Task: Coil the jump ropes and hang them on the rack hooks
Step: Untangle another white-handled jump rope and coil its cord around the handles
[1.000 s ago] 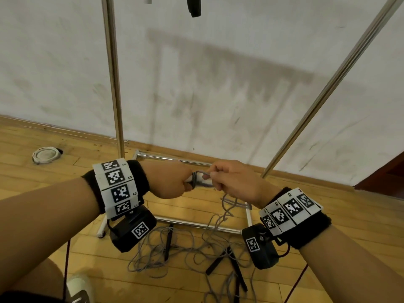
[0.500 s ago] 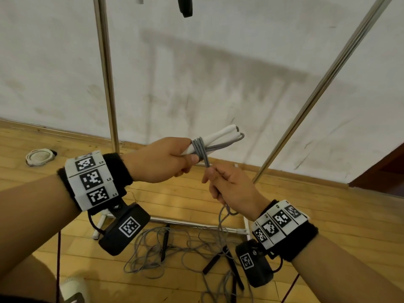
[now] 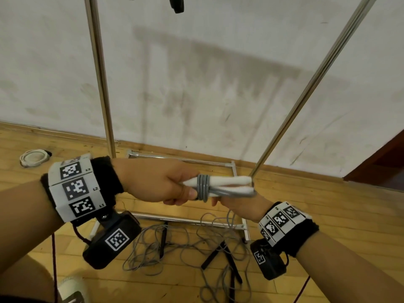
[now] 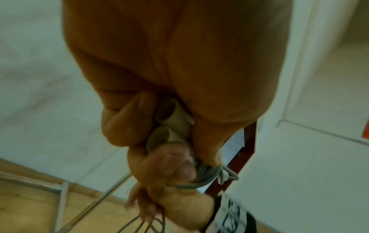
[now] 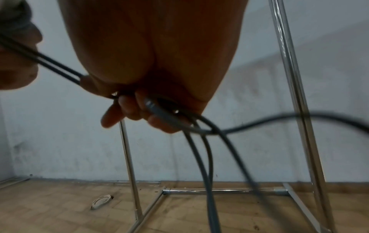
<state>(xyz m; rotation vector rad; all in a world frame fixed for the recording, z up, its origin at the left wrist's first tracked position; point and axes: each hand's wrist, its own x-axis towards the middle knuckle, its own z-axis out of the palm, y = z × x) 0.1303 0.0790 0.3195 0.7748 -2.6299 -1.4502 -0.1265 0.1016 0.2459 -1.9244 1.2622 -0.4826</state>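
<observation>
Wrapping is under way at the centre of the head view: the left hand (image 3: pixel 157 182) is gripping the two white handles (image 3: pixel 225 185) of a jump rope side by side, its fingers curled round their near ends, as the left wrist view confirms. Several turns of grey cord (image 3: pixel 202 187) are lying tight around the paired handles just beyond the thumb. The right hand (image 3: pixel 238 206), sitting just below and to the right of the handles, is holding the slack of the same cord; in the right wrist view its fingers (image 5: pixel 127 110) are curling round the cord, with loose loops (image 5: pixel 207 151) hanging down from them.

Judging progress: this rope is being bound but is not yet finished, since free cord is trailing toward the floor. In the lower middle of the head view a tangle of grey cords (image 3: pixel 175 248) with black handles (image 3: pixel 231 265) is lying uncoiled on the wooden floor (image 3: pixel 328 204), within and in front of the rack base (image 3: pixel 185 219). At the top edge a dark object (image 3: pixel 176 4) is hanging, possibly a rope already placed; this cannot be confirmed. The rack uprights (image 3: pixel 99 73) are standing behind the hands, and the hooks are out of view. Remaining work therefore appears considerable.
</observation>
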